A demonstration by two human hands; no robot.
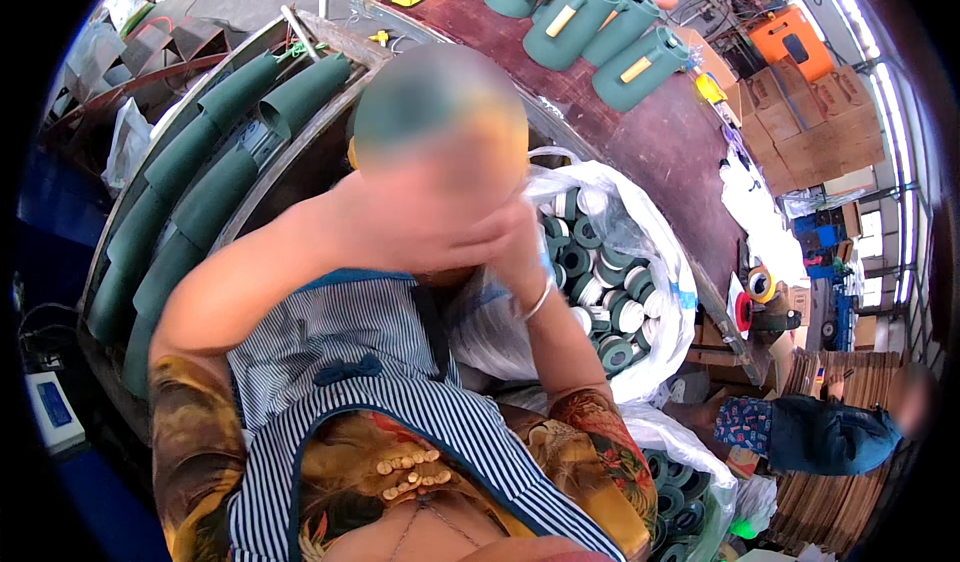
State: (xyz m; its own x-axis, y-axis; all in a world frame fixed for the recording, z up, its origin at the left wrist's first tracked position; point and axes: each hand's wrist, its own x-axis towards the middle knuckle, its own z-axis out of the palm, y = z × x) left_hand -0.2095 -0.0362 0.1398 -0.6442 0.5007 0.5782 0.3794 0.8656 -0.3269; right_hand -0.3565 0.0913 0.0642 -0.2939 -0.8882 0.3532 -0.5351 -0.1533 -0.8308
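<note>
Both my hands are raised in front of my chest at a round green and yellow thing [440, 102]; blur hides its details and exact kind. My left hand [395, 227] is closed against its near side, with the fingers partly smeared. My right hand [508, 240], below which a white bracelet shows, is closed beside the left at the thing's lower right. To the right of my hands, a clear plastic bag [672, 292] holds many green and white round caps [610, 282].
Green tubular bodies [210, 192] lie in rows in a wooden trough at left. Green jugs [572, 20] with yellow strips stand on the dark red table [660, 152]. A second bag with green rings [680, 502] sits lower right. A person [830, 432] is near stacked cardboard [835, 502].
</note>
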